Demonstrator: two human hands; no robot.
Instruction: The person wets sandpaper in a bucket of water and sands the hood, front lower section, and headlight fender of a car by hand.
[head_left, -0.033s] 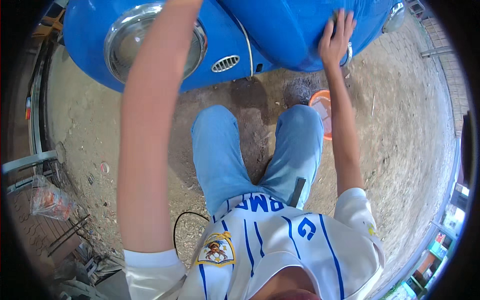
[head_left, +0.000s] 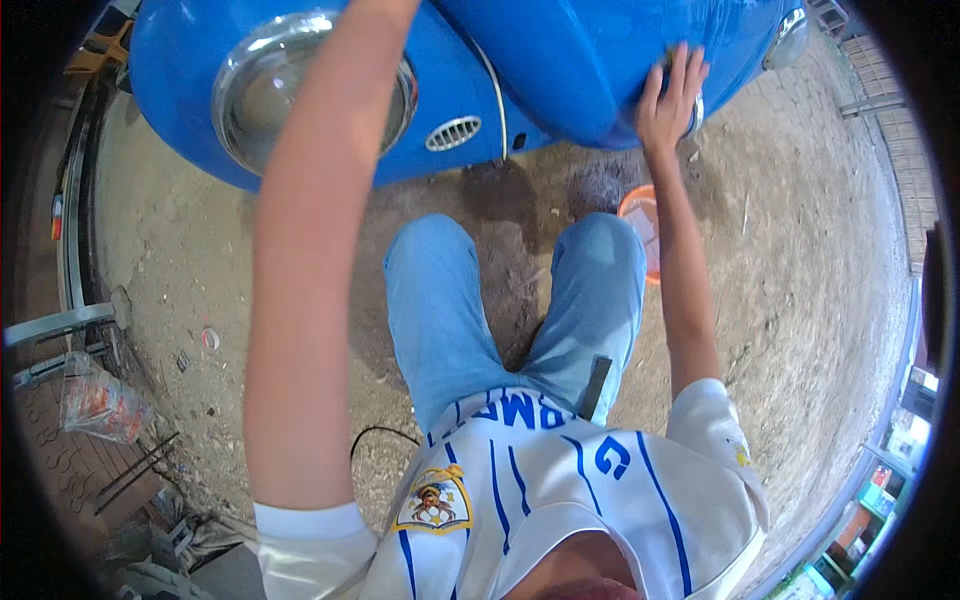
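Right hand has slid nearer on the blue car, far side. Right grip: fingers extended over the panel; cannot tell whether it holds the dark bit beside them. Left grip out of view. Orange basin nearer, by the right knee. Risk: trapped grit could scratch paint; a knee bump could tip the basin.

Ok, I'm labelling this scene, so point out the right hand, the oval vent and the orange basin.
Right hand [head_left: 666, 114], head view: back of the hand.
Oval vent [head_left: 453, 134], head view: middle slats.
Orange basin [head_left: 637, 192], head view: upper rim.
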